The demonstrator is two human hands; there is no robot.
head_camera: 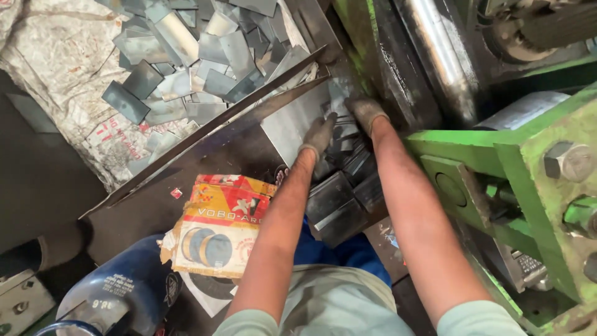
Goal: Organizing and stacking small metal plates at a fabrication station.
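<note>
1. Head view: the left hand [320, 134] and right hand [365, 113], both gloved, press down on a metal sheet [292, 121] at the mouth of the green machine [528, 155]. Whether either grip is closed around the sheet I cannot tell; the fingers look flat on it.
2. Stacked cut pieces [339, 202] lie just below the hands; a loose heap of offcuts [186, 56] sits beyond the angled bar [217, 124].
3. Judgement: keep the fingertips back from the blade line and the sheet square to the machine.

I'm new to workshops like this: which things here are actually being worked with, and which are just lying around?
In use:
left hand
right hand
metal sheet
stacked cut plates
green machine

Lying about:
heap of cut pieces
printed cardboard box
blue canister
</note>
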